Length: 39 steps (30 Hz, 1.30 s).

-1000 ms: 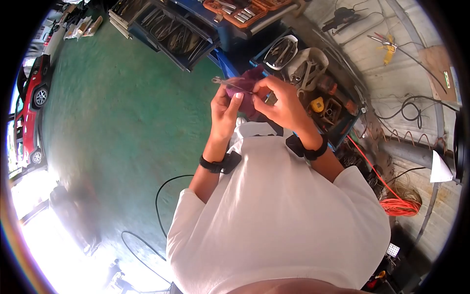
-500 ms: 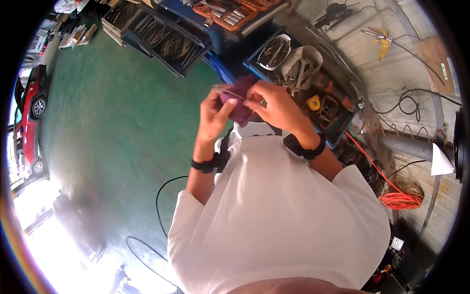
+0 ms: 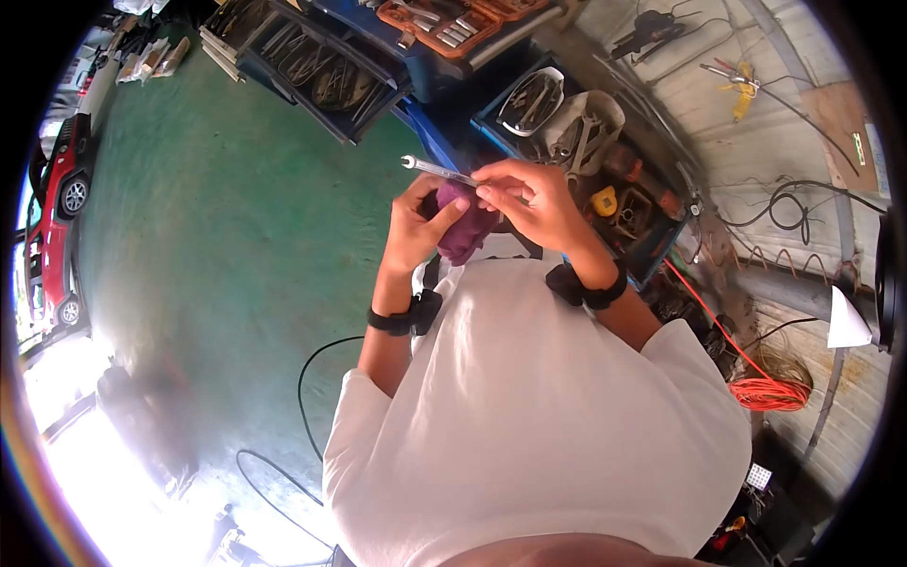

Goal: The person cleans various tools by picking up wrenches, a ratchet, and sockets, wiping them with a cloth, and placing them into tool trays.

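A purple cloth [image 3: 461,231] is bunched in my left hand [image 3: 414,227], whose thumb presses on it. My right hand [image 3: 540,200] pinches one end of a silver wrench [image 3: 436,169] between thumb and fingertips. The wrench slants across the top of the cloth, and its open jaw sticks out to the left, past my left fingers. Both hands are close together in front of my chest. Its right end is covered by my right fingers.
A blue drawer [image 3: 487,121] at the right holds wrenches [image 3: 586,142] and a yellow tape measure [image 3: 605,200]. An orange socket case [image 3: 487,21] lies on the cart above. A red car [image 3: 59,227] stands far left. An orange cable [image 3: 770,393] is coiled at right.
The wrench now shows clear of the cloth, its jaw exposed to the left. The cloth has gathered lower, into my left palm. My right hand has shifted slightly to the right.
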Tool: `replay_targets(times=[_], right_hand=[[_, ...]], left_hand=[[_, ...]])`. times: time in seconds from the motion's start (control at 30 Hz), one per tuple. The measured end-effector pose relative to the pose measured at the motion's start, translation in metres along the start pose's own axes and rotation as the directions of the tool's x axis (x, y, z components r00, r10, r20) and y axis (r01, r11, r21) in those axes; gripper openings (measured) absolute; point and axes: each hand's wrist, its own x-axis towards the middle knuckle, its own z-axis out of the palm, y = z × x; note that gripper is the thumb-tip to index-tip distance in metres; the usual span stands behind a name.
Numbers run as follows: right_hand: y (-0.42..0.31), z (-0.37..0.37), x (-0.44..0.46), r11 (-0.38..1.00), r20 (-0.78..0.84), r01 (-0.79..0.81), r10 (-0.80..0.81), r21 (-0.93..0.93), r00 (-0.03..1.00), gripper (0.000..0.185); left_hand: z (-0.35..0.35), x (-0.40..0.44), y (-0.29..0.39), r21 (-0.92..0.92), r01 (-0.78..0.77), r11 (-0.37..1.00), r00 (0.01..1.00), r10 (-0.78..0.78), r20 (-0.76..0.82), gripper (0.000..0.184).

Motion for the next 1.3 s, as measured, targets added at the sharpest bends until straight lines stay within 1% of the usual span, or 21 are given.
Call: replay_targets(times=[0.07,0.13,0.2,0.23,0.27,0.37,0.43,0.5,0.6,0.67,0.73,0.83,0.93,1.0,1.03,1.07,1.13,1.17,1.2,1.23,1.3], right_hand=[[-0.001,0.0,-0.003,0.999,0.014,-0.038,0.038,-0.034,0.999,0.018],[0.003,0.002,-0.004,0.999,0.044,-0.033,0.034,-0.009,0.998,0.019],[0.004,0.007,-0.006,0.998,0.046,-0.069,0.068,0.014,0.997,0.018],[0.004,0.007,-0.006,0.998,0.042,-0.069,0.068,0.014,0.997,0.018],[0.004,0.007,-0.006,0.999,0.042,-0.037,0.038,-0.031,0.998,0.017],[0.005,0.001,-0.005,0.996,0.05,0.013,-0.009,-0.088,0.999,0.016],[0.004,-0.003,-0.003,0.994,0.062,0.035,-0.029,-0.099,0.998,0.016],[0.0,-0.009,-0.003,0.979,0.108,0.069,-0.049,-0.19,0.993,0.016],[-0.004,-0.016,-0.007,0.989,0.15,0.02,0.002,-0.149,0.989,0.016],[-0.004,-0.018,-0.011,0.991,0.157,-0.011,0.032,-0.134,0.987,0.016],[-0.004,-0.018,-0.013,0.992,0.175,-0.04,0.06,-0.116,0.983,0.017],[0.0,-0.012,-0.016,0.99,0.133,-0.038,0.057,-0.134,0.989,0.017],[0.001,-0.008,-0.015,0.985,0.07,0.05,-0.039,-0.164,0.997,0.016],[-0.001,-0.013,-0.014,0.951,0.106,0.181,-0.159,-0.251,0.982,0.016],[-0.001,-0.015,-0.015,0.976,0.098,0.137,-0.121,-0.172,0.988,0.017],[-0.002,-0.019,-0.015,0.975,0.096,0.136,-0.121,-0.175,0.988,0.017],[-0.005,-0.027,-0.016,0.964,0.202,0.183,-0.143,-0.193,0.969,0.017],[-0.006,-0.031,-0.018,0.964,0.2,0.182,-0.144,-0.191,0.969,0.017],[-0.007,-0.034,-0.019,0.969,0.207,0.125,-0.08,-0.211,0.975,0.017],[-0.008,-0.035,-0.019,0.971,0.213,0.067,-0.017,-0.231,0.977,0.017],[-0.008,-0.031,-0.019,0.977,0.195,0.044,-0.003,-0.208,0.981,0.017]], left_hand=[[0.005,-0.002,0.004,-0.06,-0.034,0.998,0.999,0.035,0.023,0.024],[0.009,-0.004,0.01,-0.26,0.101,0.96,0.992,-0.116,-0.042,0.023],[0.011,-0.004,0.004,-0.258,0.08,0.963,0.995,-0.093,-0.042,0.022],[0.013,-0.003,0.002,-0.336,0.083,0.938,0.994,-0.101,-0.037,0.022],[0.016,-0.003,0.0,-0.413,0.087,0.906,0.993,-0.11,-0.031,0.022],[0.025,-0.001,0.001,-0.435,0.037,0.9,0.995,-0.071,-0.064,0.02],[0.026,0.0,0.0,-0.415,0.012,0.91,0.994,-0.057,-0.097,0.019],[0.023,0.001,0.002,-0.392,-0.011,0.92,0.991,-0.043,-0.129,0.018],[0.011,-0.001,0.008,-0.442,0.019,0.897,0.974,-0.116,-0.194,0.017],[0.007,-0.002,0.008,-0.374,-0.035,0.927,0.978,-0.046,-0.204,0.016],[0.007,-0.004,0.01,-0.354,-0.023,0.935,0.979,-0.051,-0.198,0.016],[0.01,-0.005,0.015,-0.294,0.082,0.952,0.988,-0.117,-0.104,0.017],[0.021,-0.005,0.013,-0.288,0.178,0.941,0.981,-0.194,-0.027,0.017],[0.019,-0.005,0.014,-0.244,0.153,0.958,0.986,-0.166,-0.033,0.017],[0.017,-0.007,0.015,-0.199,0.134,0.971,0.989,-0.144,-0.037,0.017],[0.015,-0.008,0.015,-0.154,0.114,0.981,0.992,-0.121,-0.039,0.017],[0.009,-0.01,0.019,-0.152,0.107,0.983,0.994,-0.112,-0.021,0.016],[0.005,-0.011,0.019,-0.224,0.141,0.964,0.989,-0.15,-0.02,0.016],[0.002,-0.011,0.02,-0.293,0.172,0.941,0.983,-0.185,-0.016,0.016],[-0.001,-0.011,0.016,-0.219,0.121,0.968,0.992,-0.124,-0.001,0.017],[0.004,-0.01,0.018,-0.226,0.117,0.967,0.991,-0.129,-0.042,0.018]])
